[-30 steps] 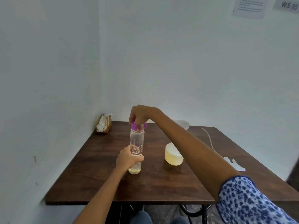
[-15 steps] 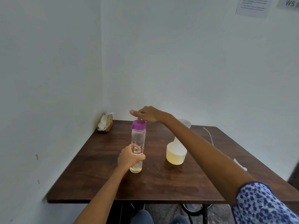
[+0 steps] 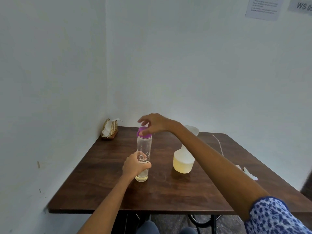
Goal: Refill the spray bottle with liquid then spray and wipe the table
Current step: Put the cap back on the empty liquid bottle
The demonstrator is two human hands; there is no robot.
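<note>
A clear water bottle point(image 3: 144, 146) with a purple cap point(image 3: 148, 135) stands upright on the brown table point(image 3: 168, 196), with a little pale yellow liquid at its bottom. My left hand point(image 3: 135, 165) grips its lower part. My right hand point(image 3: 155, 123) is over the cap, thumb on the cap's front, index finger raised; the other fingers are hidden behind it. The white spray bottle body point(image 3: 183, 163), partly filled with yellowish liquid, stands to the right with a white funnel point(image 3: 192, 130) in its neck. Its spray head point(image 3: 248, 173) lies off at the right.
A wicker tissue holder point(image 3: 109, 130) with white tissues sits in the far left corner against the walls. A thin tube point(image 3: 218, 144) lies along the table's right side. Walls close the table's left and far sides. Knees show under the front edge.
My right hand let go of the purple cap, lifted above it with fingers spread, and has come back down onto the cap. My left hand kept its grip on the bottle.
</note>
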